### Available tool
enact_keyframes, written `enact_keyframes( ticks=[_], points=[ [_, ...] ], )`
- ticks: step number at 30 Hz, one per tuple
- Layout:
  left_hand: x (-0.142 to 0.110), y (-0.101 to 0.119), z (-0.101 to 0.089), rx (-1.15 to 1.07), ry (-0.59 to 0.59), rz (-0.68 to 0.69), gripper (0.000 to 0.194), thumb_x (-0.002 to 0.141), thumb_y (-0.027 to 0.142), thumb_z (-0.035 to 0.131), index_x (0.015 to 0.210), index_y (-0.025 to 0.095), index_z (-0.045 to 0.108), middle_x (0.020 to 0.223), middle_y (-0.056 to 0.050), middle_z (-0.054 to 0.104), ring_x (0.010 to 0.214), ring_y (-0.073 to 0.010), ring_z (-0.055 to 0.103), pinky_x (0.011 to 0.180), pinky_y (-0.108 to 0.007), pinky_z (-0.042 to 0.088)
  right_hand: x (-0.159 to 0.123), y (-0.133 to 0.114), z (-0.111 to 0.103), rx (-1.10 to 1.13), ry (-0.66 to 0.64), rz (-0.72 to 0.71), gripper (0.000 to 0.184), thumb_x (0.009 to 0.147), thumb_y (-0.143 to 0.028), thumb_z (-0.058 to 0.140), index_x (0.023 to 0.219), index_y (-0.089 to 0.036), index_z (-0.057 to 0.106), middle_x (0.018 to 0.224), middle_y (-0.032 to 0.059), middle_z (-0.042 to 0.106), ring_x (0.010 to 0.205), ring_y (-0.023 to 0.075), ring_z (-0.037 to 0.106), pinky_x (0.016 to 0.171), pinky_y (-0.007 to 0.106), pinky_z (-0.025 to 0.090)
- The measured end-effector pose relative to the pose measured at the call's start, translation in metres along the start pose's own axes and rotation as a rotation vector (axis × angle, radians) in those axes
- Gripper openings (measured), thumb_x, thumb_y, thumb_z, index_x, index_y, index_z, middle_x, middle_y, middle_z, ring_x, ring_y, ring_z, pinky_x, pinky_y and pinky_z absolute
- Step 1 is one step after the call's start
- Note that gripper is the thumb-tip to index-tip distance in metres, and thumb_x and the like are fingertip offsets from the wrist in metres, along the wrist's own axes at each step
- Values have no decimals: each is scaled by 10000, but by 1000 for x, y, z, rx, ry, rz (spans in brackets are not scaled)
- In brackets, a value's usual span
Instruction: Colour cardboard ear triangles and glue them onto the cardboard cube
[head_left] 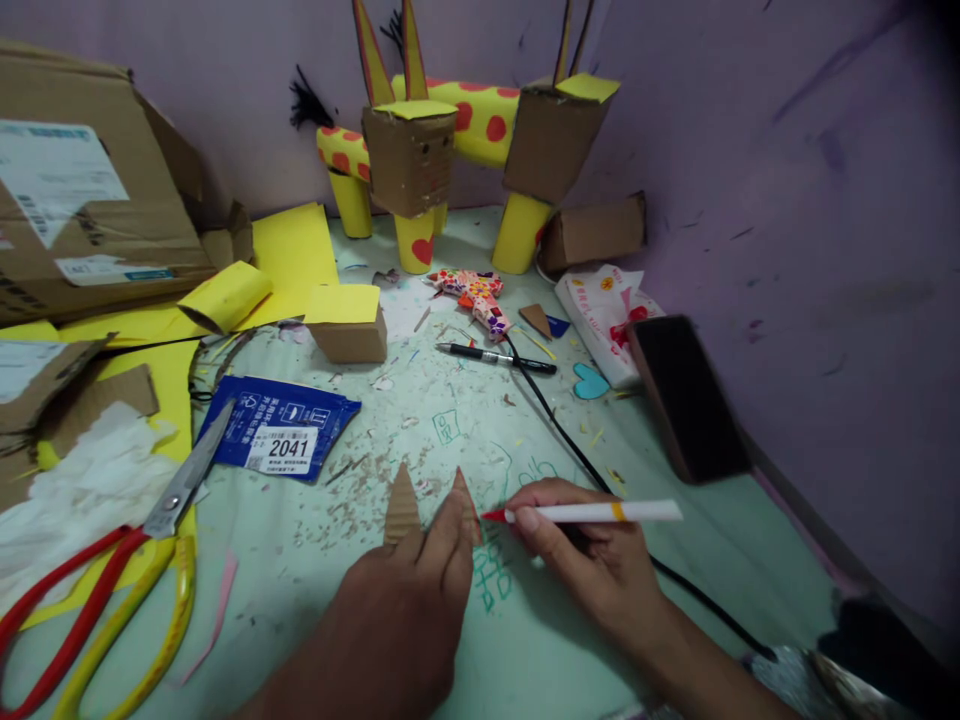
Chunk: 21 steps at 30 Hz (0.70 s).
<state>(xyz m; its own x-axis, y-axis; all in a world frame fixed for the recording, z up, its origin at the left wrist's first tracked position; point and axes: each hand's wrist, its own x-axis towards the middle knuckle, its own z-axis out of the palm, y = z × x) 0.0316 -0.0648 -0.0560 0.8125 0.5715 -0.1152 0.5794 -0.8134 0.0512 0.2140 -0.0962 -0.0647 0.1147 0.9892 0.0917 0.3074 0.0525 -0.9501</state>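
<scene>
My right hand (585, 545) is closed round a white marker (611, 512) with a red tip and an orange band. The red tip touches, or nearly touches, the right edge of a small pointed cardboard triangle (466, 500), where red colour shows. My left hand (409, 600) has its fingertips pressed together on this triangle, holding it against the table; its lower part is hidden beneath the fingers. Just left of it lies a second cardboard triangle (403, 505), plain and corrugated, beside the left fingers. Green drawn lines (491, 575) show on the tabletop between my hands.
Large scissors (172, 500) with red and yellow handles overlap a blue packet (285, 425) at left. Two cardboard-headed giraffe figures (411, 160) stand behind. A glue gun (480, 295) trails a black cord. A pen (495, 358), tissue pack (600, 320), phone (688, 400) and boxes lie around.
</scene>
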Motion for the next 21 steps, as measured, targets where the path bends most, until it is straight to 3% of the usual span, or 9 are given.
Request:
enact_keyframes(
  ticks=[4, 7, 9, 13, 17, 21],
  points=[
    [-4, -1, -6, 58, 339, -11, 564, 694, 23, 325, 1238, 63, 467, 1242, -175, 586, 960, -205, 650, 541, -214, 536, 0, 2, -2, 29, 87, 70, 104, 829, -243, 592, 840, -206, 688, 592, -14, 613, 487, 110, 528, 446, 211, 429],
    [-10, 4, -9, 75, 542, 50, 327, 832, 84, 292, 1048, 128, 533, 1022, -125, 697, 783, -150, 673, 536, -205, 515, 1, 2, -3, 6, 89, 111, 100, 825, -258, 587, 834, -212, 676, 577, -18, 602, 483, 114, 522, 444, 212, 421],
    [-14, 12, -7, 93, 511, 58, 291, 856, 82, 281, 962, 167, 539, 936, -84, 724, 668, -128, 663, 518, -206, 503, 1, 1, -3, 27, 107, 132, 76, 817, -258, 589, 848, -216, 645, 588, -24, 595, 504, 119, 527, 462, 213, 427],
    [-17, 26, 8, 133, 318, 3, 355, 811, 63, 344, 1100, 119, 544, 1157, -164, 645, 689, -140, 679, 486, -207, 508, 0, 0, -3, 113, 156, 196, 56, 815, -276, 592, 830, -226, 614, 583, -40, 568, 508, 112, 503, 475, 204, 419],
    [-13, 27, 20, 149, 294, -54, 455, 748, 33, 386, 1173, 91, 538, 1256, -192, 569, 626, -136, 672, 412, -180, 482, 0, 2, -3, 134, 95, 194, 158, 872, -346, 532, 831, -226, 626, 620, -22, 589, 546, 122, 523, 496, 212, 426],
    [-8, 24, 17, 199, 299, -24, 421, 750, 29, 409, 1130, 87, 582, 1216, -205, 586, 551, -128, 650, 379, -173, 461, 1, 2, -2, -28, 42, 157, 151, 887, -325, 513, 898, -231, 631, 689, -7, 639, 602, 137, 585, 546, 223, 470]
  ],
)
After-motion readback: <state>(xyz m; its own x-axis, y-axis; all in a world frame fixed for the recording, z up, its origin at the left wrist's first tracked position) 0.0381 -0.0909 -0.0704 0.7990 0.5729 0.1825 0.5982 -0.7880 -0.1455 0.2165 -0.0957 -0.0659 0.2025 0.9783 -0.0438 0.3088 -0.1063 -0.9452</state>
